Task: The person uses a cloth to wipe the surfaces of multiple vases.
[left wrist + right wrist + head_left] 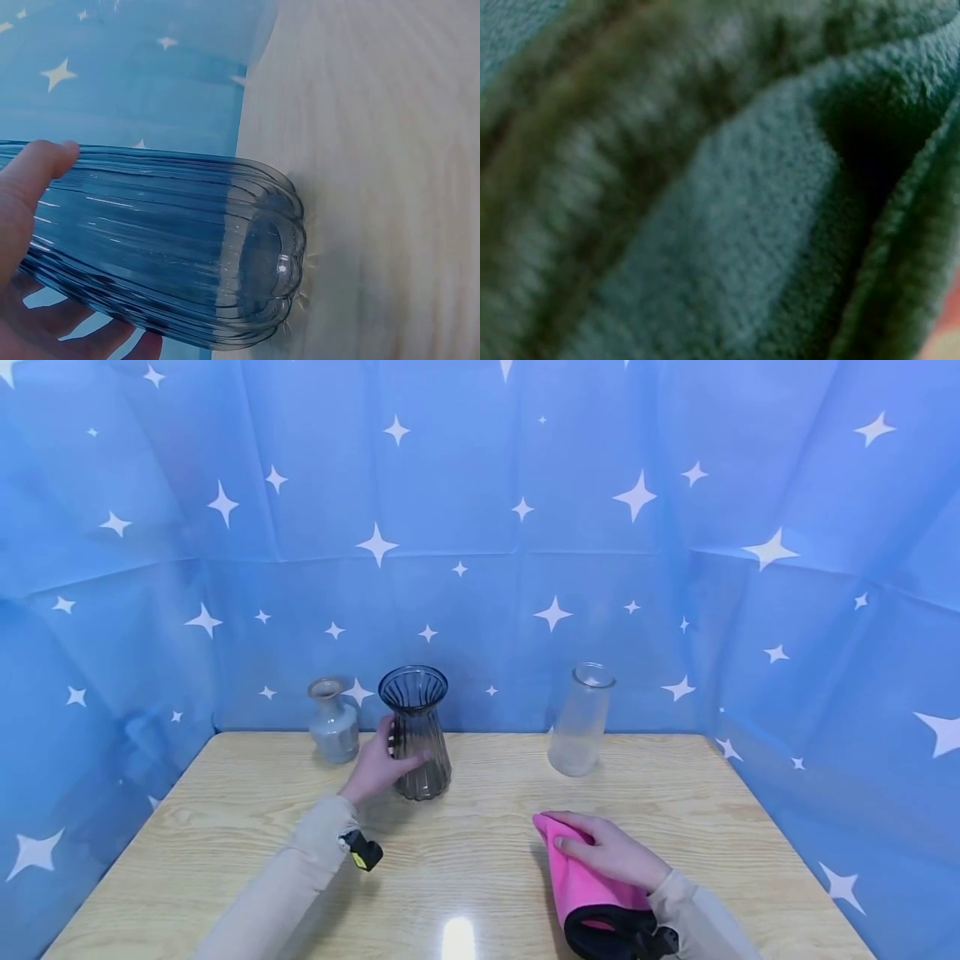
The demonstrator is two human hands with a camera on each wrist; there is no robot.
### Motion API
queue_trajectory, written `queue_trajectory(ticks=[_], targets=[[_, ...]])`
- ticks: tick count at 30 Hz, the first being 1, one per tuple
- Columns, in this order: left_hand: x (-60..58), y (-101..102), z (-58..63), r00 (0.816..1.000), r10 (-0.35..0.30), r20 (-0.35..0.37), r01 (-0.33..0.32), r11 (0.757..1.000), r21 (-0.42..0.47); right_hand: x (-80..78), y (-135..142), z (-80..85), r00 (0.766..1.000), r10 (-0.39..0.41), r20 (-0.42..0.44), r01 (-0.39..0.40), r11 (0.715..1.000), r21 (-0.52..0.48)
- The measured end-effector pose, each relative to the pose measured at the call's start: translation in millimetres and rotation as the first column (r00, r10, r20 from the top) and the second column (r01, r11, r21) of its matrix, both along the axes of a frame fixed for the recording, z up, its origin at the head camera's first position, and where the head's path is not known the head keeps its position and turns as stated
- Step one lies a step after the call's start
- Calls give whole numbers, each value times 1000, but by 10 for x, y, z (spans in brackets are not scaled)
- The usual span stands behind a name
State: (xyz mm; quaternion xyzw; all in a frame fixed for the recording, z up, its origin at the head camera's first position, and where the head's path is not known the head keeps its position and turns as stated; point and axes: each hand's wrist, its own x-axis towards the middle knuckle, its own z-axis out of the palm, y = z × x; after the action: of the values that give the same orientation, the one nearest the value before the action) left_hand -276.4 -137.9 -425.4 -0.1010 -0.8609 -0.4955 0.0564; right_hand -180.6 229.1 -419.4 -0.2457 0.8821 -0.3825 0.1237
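Note:
My left hand point(380, 763) grips a dark, ribbed glass vase point(422, 752) round its middle, thumb on the near side. In the left wrist view the fingers curl round the vase point(172, 240), and its scalloped base is close to the tabletop; whether it touches I cannot tell. My right hand point(618, 852) holds a folded pink cloth point(585, 881) with a black edge, its thumb over the top. Cloth folds point(742, 210) fill the right wrist view, so the right fingers are hidden there.
A small grey-blue vase point(334, 727) stands behind and left of the dark one. Towards the back right is a frosted glass vase point(581, 727). The pale wooden table point(480, 835) is bordered by blue curtains point(480, 485) with white stars.

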Motion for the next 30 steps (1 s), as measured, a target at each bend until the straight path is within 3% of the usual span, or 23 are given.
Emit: queue_trajectory(ticks=[19, 25, 30], targets=[[461, 287, -62, 997, -68, -21, 70, 991, 115, -55, -85, 46, 1000, -23, 9, 23, 997, -70], [579, 397, -74, 995, -94, -19, 96, 986, 136, -86, -202, 120, 994, -109, -21, 105, 987, -118], [636, 468, -78, 990, -138, -35, 142, 979, 146, -141, -328, 228, 981, -171, -95, 150, 970, -191]])
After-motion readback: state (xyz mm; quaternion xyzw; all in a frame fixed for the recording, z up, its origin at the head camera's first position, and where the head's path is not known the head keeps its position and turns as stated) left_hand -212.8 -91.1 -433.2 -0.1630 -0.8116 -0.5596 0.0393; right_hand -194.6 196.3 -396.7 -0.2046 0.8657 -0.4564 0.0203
